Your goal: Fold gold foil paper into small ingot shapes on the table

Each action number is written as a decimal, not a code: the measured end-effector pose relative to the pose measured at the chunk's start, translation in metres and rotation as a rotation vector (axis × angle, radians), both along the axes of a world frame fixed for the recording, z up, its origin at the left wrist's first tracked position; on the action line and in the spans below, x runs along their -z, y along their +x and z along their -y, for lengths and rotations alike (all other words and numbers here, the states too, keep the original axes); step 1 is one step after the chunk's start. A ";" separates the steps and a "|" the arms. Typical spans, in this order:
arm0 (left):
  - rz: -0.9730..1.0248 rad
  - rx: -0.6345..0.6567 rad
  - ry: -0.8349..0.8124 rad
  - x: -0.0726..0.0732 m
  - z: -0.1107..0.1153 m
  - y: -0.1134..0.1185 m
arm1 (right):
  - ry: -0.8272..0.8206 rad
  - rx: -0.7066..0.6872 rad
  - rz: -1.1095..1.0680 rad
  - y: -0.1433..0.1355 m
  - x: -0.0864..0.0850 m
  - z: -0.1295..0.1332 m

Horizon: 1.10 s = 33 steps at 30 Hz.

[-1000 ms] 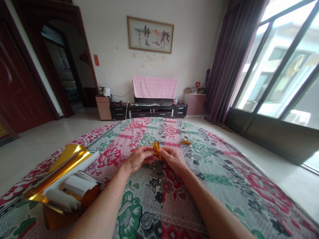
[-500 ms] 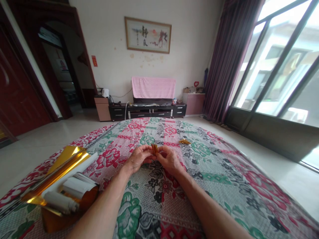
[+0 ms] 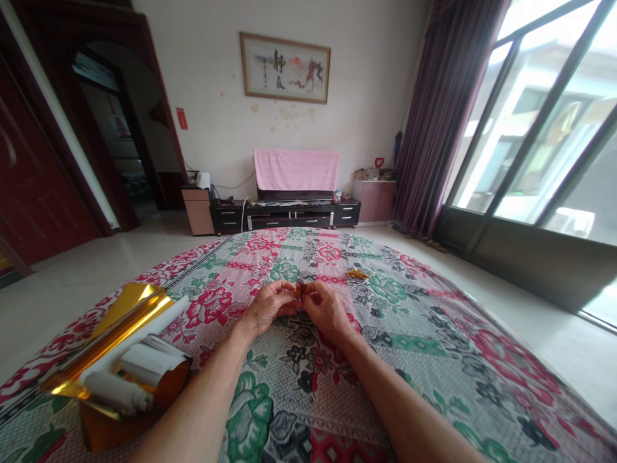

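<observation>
A small piece of gold foil paper (image 3: 299, 289) is pinched between my two hands over the middle of the cloth. My left hand (image 3: 272, 307) grips its left side with thumb and forefinger. On the other side, the fingertips of my right hand (image 3: 326, 310) close on it, hiding most of its shape. Beyond my right hand, a folded gold foil piece (image 3: 357, 274) lies on the cloth. Sheets of gold foil paper (image 3: 130, 325), curled and showing white backs, lie to the left of my left forearm.
A flowered cloth (image 3: 409, 379) in red, green and grey covers the round-edged surface before me. Farther off stand a low black cabinet (image 3: 273, 222) and a pink cloth (image 3: 296, 170) draped over a screen. A purple curtain (image 3: 429, 116) hangs beside the window at right.
The foil between my fingers has turned and now shows less of its gold face. My fingers have shifted slightly around it; both arms stay in place.
</observation>
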<state>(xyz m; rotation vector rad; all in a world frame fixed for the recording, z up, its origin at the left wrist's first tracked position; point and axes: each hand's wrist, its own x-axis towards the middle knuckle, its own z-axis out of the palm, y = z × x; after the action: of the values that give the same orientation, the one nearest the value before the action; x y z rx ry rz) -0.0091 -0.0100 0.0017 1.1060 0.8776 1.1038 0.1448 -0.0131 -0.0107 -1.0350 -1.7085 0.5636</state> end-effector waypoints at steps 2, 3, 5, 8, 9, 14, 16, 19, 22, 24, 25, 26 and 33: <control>0.002 0.001 0.000 0.000 0.000 0.000 | -0.073 -0.044 -0.082 0.001 0.002 -0.003; 0.003 0.000 -0.002 0.000 0.000 -0.001 | -0.106 -0.066 -0.124 0.001 0.002 -0.004; 0.014 -0.006 -0.007 -0.001 -0.001 -0.001 | -0.160 -0.113 -0.206 0.002 0.003 -0.006; 0.037 -0.014 -0.008 -0.001 -0.002 -0.002 | -0.213 -0.191 -0.287 0.002 0.000 -0.005; 0.038 -0.015 -0.005 -0.001 -0.002 -0.002 | -0.224 -0.214 -0.301 0.002 -0.002 -0.004; -0.051 0.011 0.040 -0.001 -0.002 -0.001 | -0.236 -0.271 -0.303 0.003 -0.003 -0.002; -0.098 0.015 0.053 0.000 -0.001 0.000 | -0.242 -0.271 -0.294 0.003 0.000 -0.004; -0.139 0.015 0.054 0.000 -0.001 0.001 | -0.257 -0.246 -0.297 0.003 0.004 -0.007; -0.124 0.008 0.025 -0.001 0.000 0.001 | -0.246 -0.213 -0.308 0.005 0.000 -0.005; -0.084 -0.012 -0.004 -0.002 -0.001 0.001 | -0.222 -0.194 -0.288 0.006 -0.005 -0.002; -0.060 -0.027 -0.017 -0.002 -0.001 0.000 | -0.215 -0.198 -0.272 0.006 -0.007 0.000; -0.040 -0.039 -0.027 -0.003 -0.001 0.000 | -0.217 -0.211 -0.254 0.006 -0.008 0.002; 0.004 -0.053 -0.033 -0.001 -0.002 -0.001 | -0.164 -0.176 -0.149 0.004 0.002 -0.002</control>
<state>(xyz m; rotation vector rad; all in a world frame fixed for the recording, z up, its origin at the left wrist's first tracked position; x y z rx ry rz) -0.0101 -0.0081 0.0030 1.0581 0.9233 1.1311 0.1487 -0.0116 -0.0123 -0.9367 -1.6507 0.8853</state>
